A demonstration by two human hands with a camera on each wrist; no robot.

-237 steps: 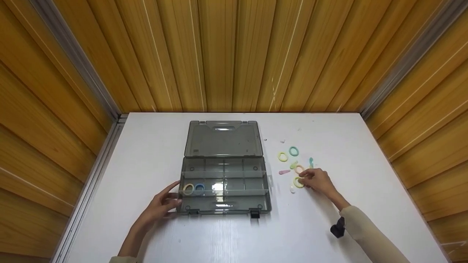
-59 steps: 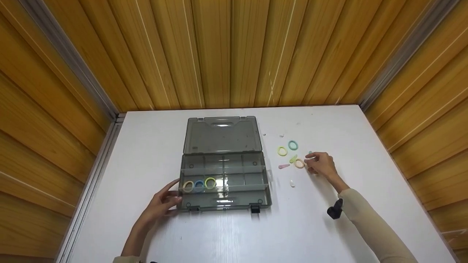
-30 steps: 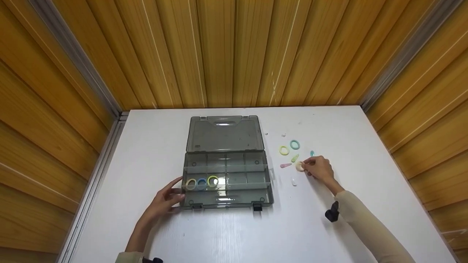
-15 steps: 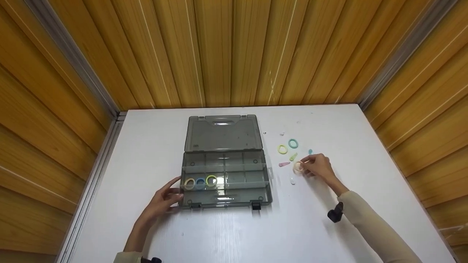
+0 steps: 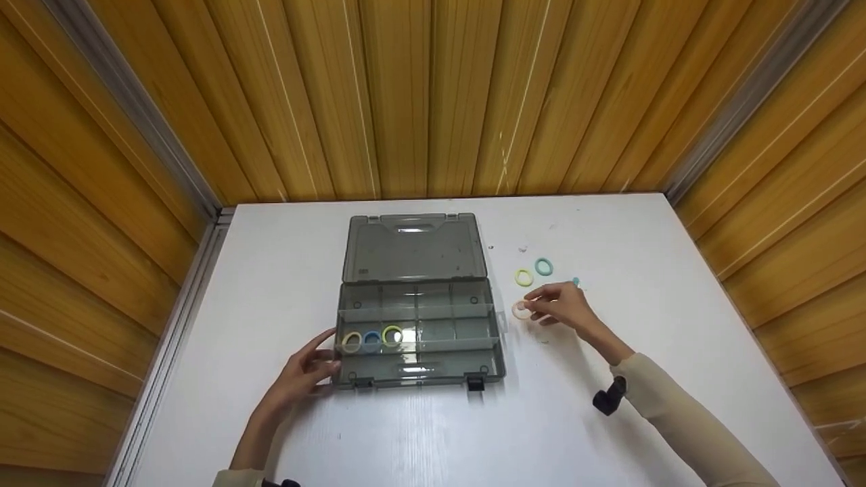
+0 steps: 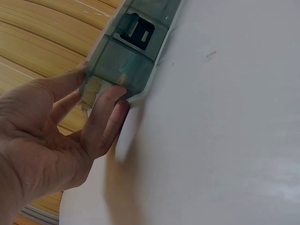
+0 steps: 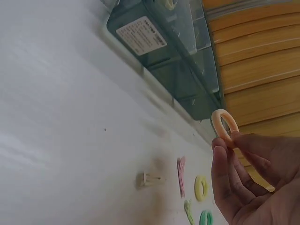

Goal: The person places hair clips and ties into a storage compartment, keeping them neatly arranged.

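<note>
My right hand (image 5: 558, 304) pinches a peach hair tie (image 7: 224, 127) between thumb and fingertips, above the table just right of a grey see-through compartment box (image 5: 414, 375). My left hand (image 5: 301, 372) holds the box at its left front corner; in the left wrist view, the fingers (image 6: 105, 105) lie on that corner. The box is unfolded, its lid (image 5: 414, 250) lying back. A cream hair tie (image 5: 351, 343), a blue hair tie (image 5: 372, 341) and a yellow-green hair tie (image 5: 392, 336) are in the middle row, toward the left.
On the table lie a yellow hair tie (image 5: 523, 277), a teal hair tie (image 5: 544, 266) and a blue clip-like piece (image 5: 576, 281). The right wrist view shows a pink clip (image 7: 181, 176), a green clip (image 7: 188, 212) and a small whitish piece (image 7: 152, 179). Wood-patterned walls (image 5: 433, 101) surround the table.
The yellow-green hair tie has come into the box since the oldest frame. My right hand has picked up the peach hair tie and moved left with it. The left hand stays at the box.
</note>
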